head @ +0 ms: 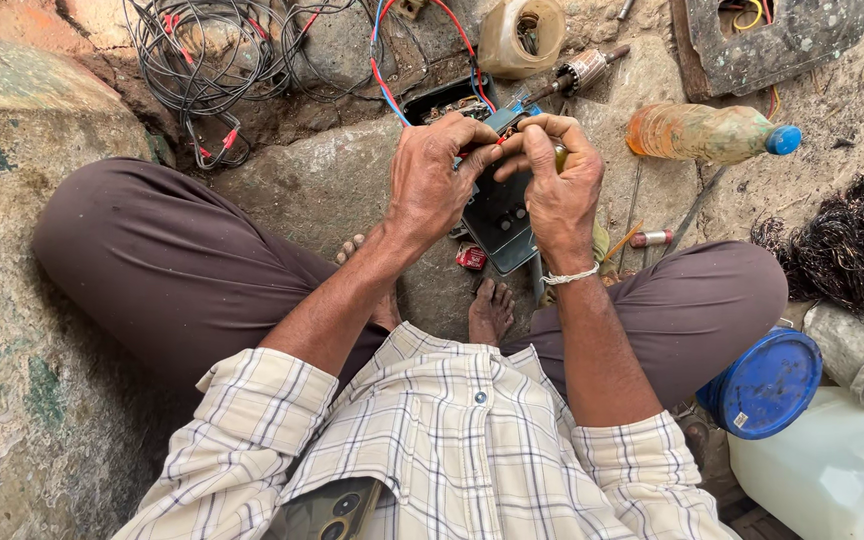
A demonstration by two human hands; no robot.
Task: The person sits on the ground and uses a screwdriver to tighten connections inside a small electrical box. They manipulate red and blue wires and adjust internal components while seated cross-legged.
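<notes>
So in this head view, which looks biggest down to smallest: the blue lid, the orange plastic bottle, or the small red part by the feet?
1. Orange plastic bottle, though the blue lid looks close in size and lies nearer the camera, so their order is unsure.
2. Small red part, clearly smallest.

Tight working pocket between the knees

Bare stone lies open left of the left hand (437, 180); wire coils (212, 60) crowd the top, an orange bottle (707, 132) and copper-wire tangle (852, 250) (well apart) block the right hand's (557, 185) side.
</notes>
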